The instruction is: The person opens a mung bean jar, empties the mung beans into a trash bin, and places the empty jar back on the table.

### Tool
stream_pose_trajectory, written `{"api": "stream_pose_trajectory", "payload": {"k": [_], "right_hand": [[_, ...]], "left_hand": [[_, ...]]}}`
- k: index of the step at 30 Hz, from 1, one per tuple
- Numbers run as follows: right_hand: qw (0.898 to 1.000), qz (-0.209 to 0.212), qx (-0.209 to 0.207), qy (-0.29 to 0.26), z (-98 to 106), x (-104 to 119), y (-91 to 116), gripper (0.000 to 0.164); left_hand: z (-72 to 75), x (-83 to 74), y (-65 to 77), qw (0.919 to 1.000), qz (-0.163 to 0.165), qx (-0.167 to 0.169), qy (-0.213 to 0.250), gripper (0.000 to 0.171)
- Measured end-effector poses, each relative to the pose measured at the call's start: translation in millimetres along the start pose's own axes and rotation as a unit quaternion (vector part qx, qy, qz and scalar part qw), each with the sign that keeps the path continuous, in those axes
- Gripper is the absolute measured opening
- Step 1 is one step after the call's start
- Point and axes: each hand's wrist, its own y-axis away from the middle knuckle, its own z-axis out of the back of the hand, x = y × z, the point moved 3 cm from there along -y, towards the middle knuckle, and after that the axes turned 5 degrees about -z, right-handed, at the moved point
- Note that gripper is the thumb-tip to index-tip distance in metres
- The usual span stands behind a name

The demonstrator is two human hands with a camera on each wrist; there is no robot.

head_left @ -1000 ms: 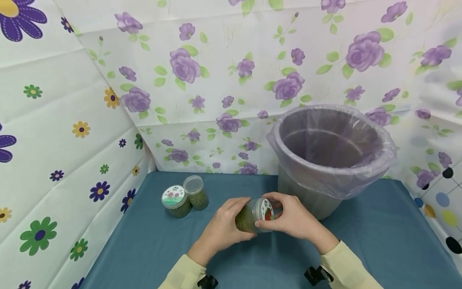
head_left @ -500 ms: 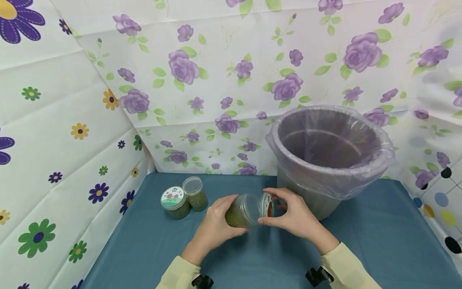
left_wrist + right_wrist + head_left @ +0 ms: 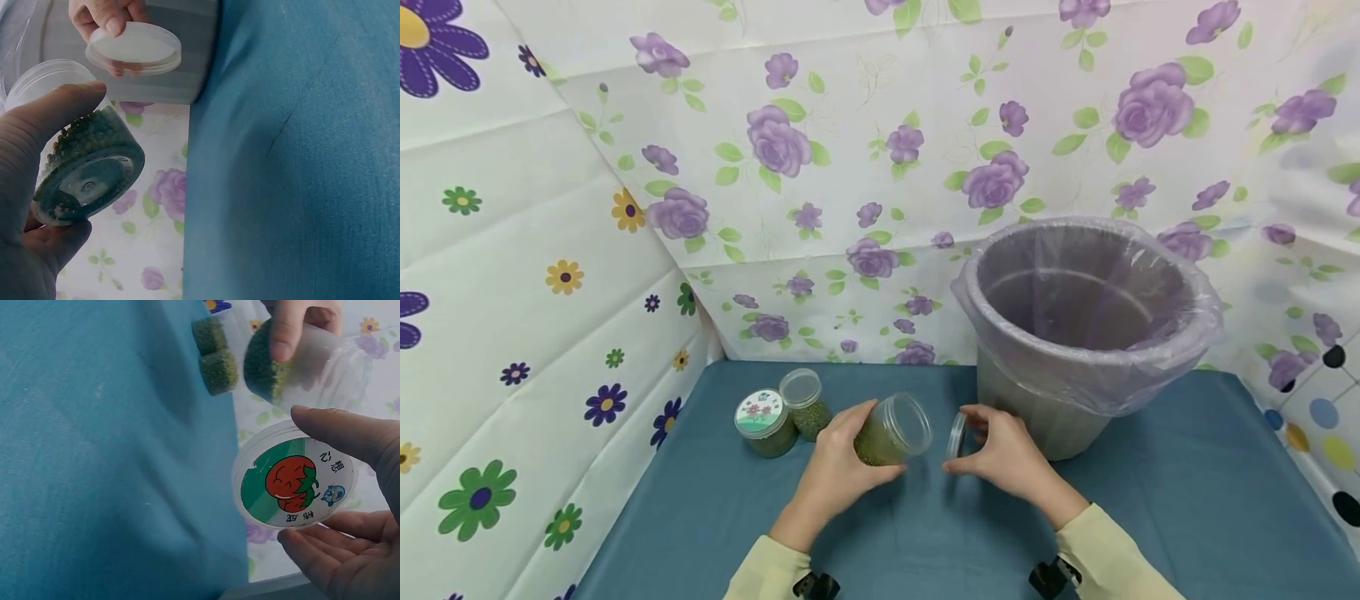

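Right now I see the left hand (image 3: pixel 838 467) curled round a clear jar (image 3: pixel 892 429), partly filled with green grains and tilted, its uncovered mouth facing the right hand (image 3: pixel 1003 454). That one pinches the tomato-print lid (image 3: pixel 290 478) by its edge, apart from the jar. Beyond the left hand, a flower-topped jar (image 3: pixel 766 435) and a slimmer jar (image 3: pixel 809 415) stand side by side on the worktop (image 3: pixel 730 525); beyond the right, a bag-lined bin (image 3: pixel 1037 400).
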Motion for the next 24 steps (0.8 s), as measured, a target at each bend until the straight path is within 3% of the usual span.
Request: {"api": "stream_pose_trajectory", "payload": {"k": [6,13,24], "right_hand": [[1.000,-0.006,-0.009,0.022,-9.4,-5.6,-3.4,0.095],[1.000,-0.005,-0.024,0.001,-16.5,-10.6,-7.3,0.105],[1.000,-0.019,-0.022,-0.004,-27.6,-18.8,-13.9,0.096]], "left_hand": [[-0.8,0.5,0.2,1.0000,0.004,-0.002,0.004,0.091],[-1.3,1.7,0.7,1.0000,0.004,0.001,-0.003,0.091],[-2.9,4.1,2.2,0.9999,0.016,0.005,0.001,0.090]]}}
